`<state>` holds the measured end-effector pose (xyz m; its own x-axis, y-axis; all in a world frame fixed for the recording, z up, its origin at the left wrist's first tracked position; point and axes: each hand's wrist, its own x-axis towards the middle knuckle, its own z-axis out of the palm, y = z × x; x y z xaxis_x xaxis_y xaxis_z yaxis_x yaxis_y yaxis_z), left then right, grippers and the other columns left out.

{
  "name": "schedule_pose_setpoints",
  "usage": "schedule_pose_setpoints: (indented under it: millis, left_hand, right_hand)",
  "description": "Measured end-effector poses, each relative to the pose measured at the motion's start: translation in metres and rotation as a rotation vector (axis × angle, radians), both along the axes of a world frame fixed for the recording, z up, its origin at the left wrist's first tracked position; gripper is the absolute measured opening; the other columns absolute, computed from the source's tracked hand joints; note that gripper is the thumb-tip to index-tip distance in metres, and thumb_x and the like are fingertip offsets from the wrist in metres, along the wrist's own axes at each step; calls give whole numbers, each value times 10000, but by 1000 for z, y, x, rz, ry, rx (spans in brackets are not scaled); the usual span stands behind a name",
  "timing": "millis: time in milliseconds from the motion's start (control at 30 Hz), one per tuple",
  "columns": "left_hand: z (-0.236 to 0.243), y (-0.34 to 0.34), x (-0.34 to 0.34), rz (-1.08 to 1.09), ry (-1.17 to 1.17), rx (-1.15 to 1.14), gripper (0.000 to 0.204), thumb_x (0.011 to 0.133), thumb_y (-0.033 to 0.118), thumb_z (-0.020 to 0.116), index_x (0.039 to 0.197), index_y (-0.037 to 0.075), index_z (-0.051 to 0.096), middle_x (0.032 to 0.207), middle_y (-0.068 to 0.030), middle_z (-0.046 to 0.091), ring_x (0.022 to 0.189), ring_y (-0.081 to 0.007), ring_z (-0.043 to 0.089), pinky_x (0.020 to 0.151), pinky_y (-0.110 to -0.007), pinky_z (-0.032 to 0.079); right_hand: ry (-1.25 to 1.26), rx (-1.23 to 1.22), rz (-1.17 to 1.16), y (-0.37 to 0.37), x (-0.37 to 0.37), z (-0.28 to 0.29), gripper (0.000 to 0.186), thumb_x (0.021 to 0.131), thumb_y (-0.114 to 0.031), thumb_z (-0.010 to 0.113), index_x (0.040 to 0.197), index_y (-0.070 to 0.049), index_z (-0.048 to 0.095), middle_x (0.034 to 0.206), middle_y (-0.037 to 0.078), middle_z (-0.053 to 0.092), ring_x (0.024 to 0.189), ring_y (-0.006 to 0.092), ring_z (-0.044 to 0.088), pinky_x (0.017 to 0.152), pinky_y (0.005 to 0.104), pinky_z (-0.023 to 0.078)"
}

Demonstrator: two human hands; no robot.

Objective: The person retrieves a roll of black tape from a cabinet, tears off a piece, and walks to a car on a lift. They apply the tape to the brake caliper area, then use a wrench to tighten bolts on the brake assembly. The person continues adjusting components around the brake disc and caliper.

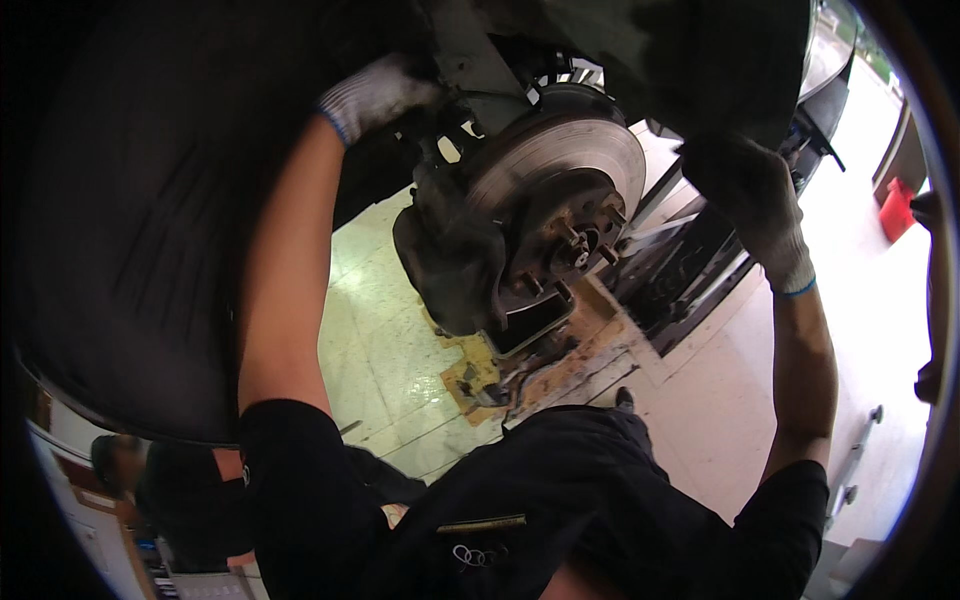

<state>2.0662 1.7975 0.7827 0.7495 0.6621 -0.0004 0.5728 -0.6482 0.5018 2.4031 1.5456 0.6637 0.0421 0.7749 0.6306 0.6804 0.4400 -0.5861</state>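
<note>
Gloved left hand [383,97] up beside the strut [478,65]; gloved right hand [745,195] at the lower edge of the dark panel [700,75]; cannot tell whether either grips. Brake disc [612,148] between them, caliper [448,250] at its left.

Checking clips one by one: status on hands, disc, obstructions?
Left hand left of disc, right hand by bodywork; grips unclear. Disc exposed, studs bare. Caliper covers disc's left side.
</note>
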Motion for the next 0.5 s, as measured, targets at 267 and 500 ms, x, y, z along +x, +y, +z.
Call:
schedule_pose_setpoints:
  millis: [267, 500]
  left_hand:
    - [-41, -16, 4, 517, -217, 188, 320, 844, 71, 721, 1149, 21, 636, 840, -60, 646, 747, -134, 594, 629, -298, 496]
    - [-24, -26, -41, 31, -16, 631, 329, 857, 28, 682, 1184, 29, 641, 1067, -109, 669, 944, -240, 644, 869, -361, 537]
  right_hand:
    - [321, -94, 178, 156, 32, -8, 583, 932, -292, 697, 1410, -28, 496, 1227, 140, 655, 1001, 217, 680, 870, 329, 574]
    - [-377, -328, 485, 253, -42, 35, 637, 878, -500, 642, 1269, 2, 637, 1167, 181, 692, 986, 270, 668, 868, 397, 535]
